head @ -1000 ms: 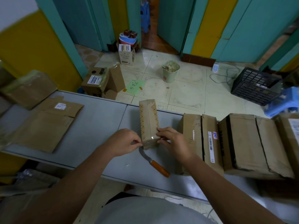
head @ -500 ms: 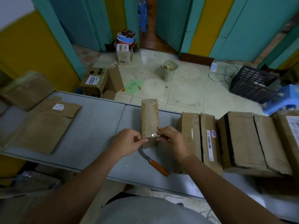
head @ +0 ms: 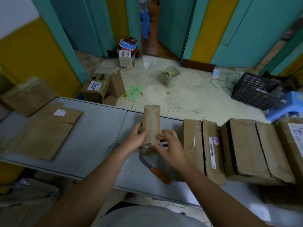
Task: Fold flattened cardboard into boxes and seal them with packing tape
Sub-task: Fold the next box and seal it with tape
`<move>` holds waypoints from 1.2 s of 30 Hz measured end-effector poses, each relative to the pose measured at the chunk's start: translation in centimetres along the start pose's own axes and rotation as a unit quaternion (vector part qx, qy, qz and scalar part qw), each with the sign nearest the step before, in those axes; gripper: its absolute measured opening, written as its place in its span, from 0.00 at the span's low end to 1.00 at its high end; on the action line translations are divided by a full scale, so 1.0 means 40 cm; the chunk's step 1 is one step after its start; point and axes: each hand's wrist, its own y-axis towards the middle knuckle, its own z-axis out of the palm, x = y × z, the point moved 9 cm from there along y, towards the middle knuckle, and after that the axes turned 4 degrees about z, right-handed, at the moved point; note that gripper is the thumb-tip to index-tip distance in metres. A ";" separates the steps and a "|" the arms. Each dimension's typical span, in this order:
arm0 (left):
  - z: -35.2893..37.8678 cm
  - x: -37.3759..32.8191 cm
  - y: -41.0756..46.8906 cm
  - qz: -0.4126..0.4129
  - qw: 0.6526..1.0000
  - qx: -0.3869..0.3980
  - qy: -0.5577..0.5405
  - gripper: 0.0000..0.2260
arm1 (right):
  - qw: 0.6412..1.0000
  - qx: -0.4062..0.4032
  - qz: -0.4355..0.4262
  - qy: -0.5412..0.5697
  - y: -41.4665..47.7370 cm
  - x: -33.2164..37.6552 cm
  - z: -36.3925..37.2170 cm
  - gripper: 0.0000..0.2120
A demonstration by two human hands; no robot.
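Closed small box point(head: 151, 122) being gripped by left hand point(head: 134, 141), seemingly pinched by right hand point(head: 170, 148), contents hidden, knife point(head: 152, 168) below hands

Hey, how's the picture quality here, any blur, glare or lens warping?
Head view: the wide lens bows the table edge and door frames; corners are dim and smeared, worst lower left; glare on the floor tiles and on the tape over the small box.

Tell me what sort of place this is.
Probably a small packing room, perhaps at home: flattened cardboard lies on a grey worktable, closed boxes stand in a row at its right end, and cartons and a black crate sit on the tiled floor.
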 end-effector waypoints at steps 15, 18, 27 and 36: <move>0.022 0.018 -0.031 0.021 0.995 -0.053 -0.078 0.41 | 0.998 0.022 0.011 0.061 -0.014 0.062 0.023 0.51; -0.018 0.006 -0.034 0.044 0.993 -0.081 -0.075 0.47 | 0.990 0.057 0.000 0.126 -0.016 0.080 0.014 0.48; -0.052 0.028 -0.062 0.065 0.962 0.014 -0.264 0.32 | 0.951 -0.010 0.202 0.233 -0.030 -0.035 -0.075 0.41; -0.030 0.051 -0.058 0.066 0.962 0.056 -0.260 0.28 | 0.878 0.013 0.256 0.404 -0.032 -0.026 -0.052 0.32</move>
